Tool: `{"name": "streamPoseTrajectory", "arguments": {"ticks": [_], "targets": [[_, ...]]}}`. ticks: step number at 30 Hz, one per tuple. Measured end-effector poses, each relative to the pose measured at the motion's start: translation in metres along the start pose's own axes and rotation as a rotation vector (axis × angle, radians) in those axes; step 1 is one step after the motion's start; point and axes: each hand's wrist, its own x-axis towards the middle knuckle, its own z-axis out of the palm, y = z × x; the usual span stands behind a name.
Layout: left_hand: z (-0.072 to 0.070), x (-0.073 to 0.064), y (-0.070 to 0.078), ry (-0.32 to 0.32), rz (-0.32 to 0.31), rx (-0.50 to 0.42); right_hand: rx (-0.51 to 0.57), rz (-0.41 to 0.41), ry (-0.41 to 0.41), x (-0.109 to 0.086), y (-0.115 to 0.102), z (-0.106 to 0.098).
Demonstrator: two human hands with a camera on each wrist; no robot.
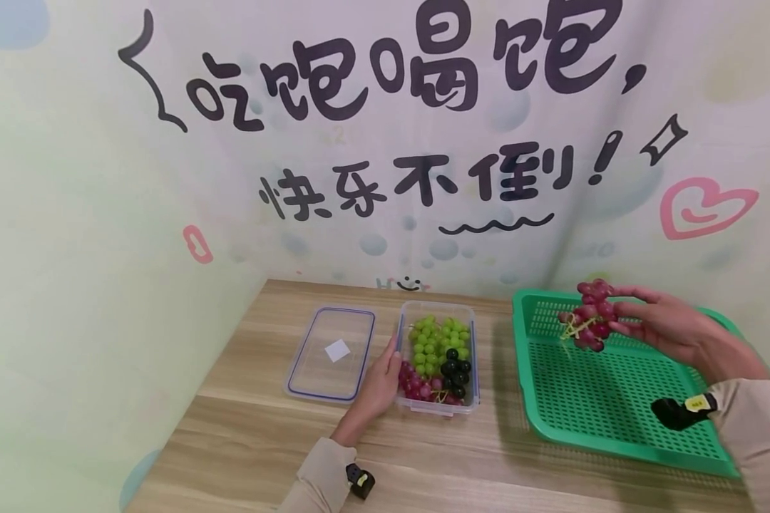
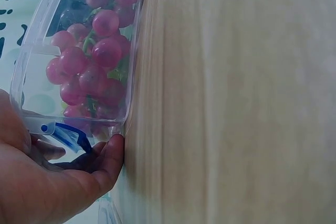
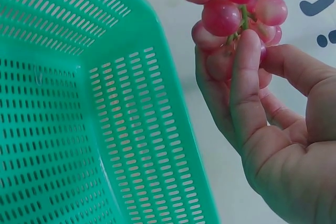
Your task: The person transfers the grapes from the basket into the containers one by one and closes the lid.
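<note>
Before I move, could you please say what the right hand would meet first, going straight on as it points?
Past the red grape bunch it pinches, the right hand would probably meet the green slotted basket's left rim first, though its height is unclear.

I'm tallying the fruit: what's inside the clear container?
Inside the clear container are green grapes, black grapes and, at the near end, red grapes. What lies beneath them is covered.

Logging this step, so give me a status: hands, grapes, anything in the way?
Right hand holds red grape bunch near green basket. Left hand touching clear container; green grapes, black grapes, red grapes inside. Nothing seen blocking its open top.
</note>
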Motion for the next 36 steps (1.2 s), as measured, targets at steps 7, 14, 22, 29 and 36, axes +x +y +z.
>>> {"name": "streamPoseTrajectory", "arguments": {"ticks": [7,14,22,29,36], "targets": [[-0.001,-0.001,0.001,-0.007,0.007,-0.008,0.006,-0.019,-0.006,0.002,-0.004,0.008],[-0.001,-0.001,0.002,-0.001,0.01,0.0,0.019,-0.027,-0.006,0.004,-0.006,0.021],[-0.001,-0.001,0.003,0.002,0.01,0.001,-0.019,-0.016,0.0,0.012,-0.007,0.036],[-0.001,-0.001,0.003,-0.005,0.009,-0.002,-0.086,0.012,0.01,0.021,-0.009,0.049],[-0.001,0.001,0.003,-0.024,0.001,-0.018,-0.097,0.01,-0.009,0.027,-0.011,0.058]]}}
